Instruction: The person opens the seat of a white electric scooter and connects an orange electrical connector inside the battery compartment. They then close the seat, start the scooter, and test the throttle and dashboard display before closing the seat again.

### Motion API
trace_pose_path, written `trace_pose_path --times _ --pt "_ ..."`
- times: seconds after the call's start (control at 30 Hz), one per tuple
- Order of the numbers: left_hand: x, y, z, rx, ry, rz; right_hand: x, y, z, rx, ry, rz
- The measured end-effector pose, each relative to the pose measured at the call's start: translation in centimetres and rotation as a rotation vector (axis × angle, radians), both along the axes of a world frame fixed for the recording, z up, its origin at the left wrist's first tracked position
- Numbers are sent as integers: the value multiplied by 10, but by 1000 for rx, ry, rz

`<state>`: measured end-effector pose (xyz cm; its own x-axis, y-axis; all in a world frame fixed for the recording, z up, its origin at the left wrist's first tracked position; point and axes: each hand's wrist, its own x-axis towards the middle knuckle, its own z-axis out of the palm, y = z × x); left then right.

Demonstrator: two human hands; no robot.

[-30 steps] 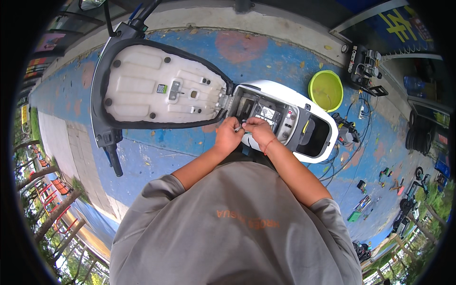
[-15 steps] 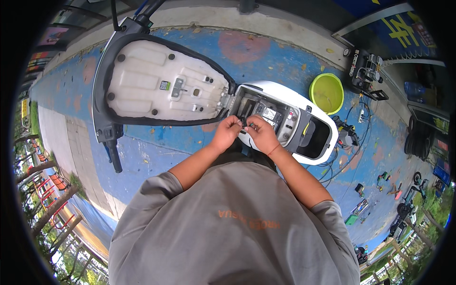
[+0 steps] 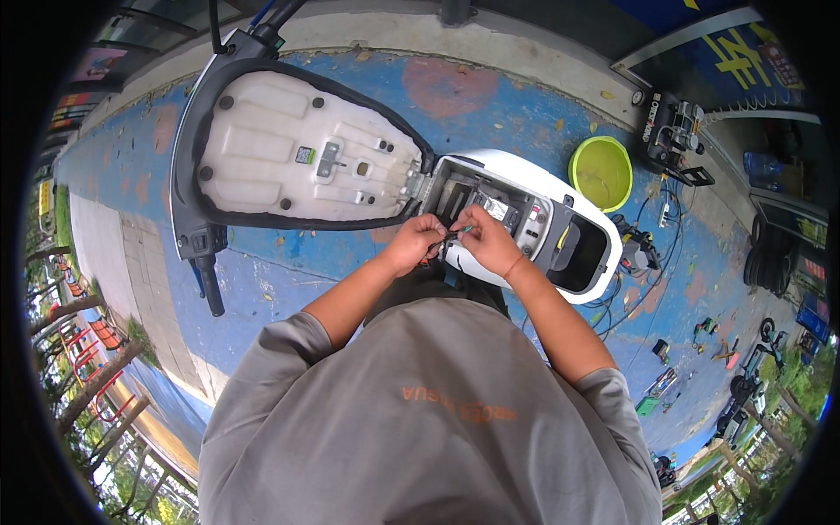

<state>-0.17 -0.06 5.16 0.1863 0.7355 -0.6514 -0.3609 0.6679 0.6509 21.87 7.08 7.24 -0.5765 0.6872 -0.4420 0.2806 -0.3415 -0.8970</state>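
Left hand [image 3: 415,244] and right hand [image 3: 490,242], fingers pinched, grip a small dark part (detail unclear) [image 3: 451,235] at the scooter compartment [image 3: 479,178]; blue outdoor pavement [image 3: 525,114] surrounds.

Head-worn left fisheye — wide, facing down

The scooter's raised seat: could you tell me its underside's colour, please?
The seat's underside is off-white, seen best in the head view.
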Motion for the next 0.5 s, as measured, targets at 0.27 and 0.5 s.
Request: trace_pose_path --times 0.27,0.5 --pt "2 2 -4 8 -32 -23 -2 10 4 183 -73 162" --pt "13 2 1 49 160 -84 0 7 -5 401 -190 202"
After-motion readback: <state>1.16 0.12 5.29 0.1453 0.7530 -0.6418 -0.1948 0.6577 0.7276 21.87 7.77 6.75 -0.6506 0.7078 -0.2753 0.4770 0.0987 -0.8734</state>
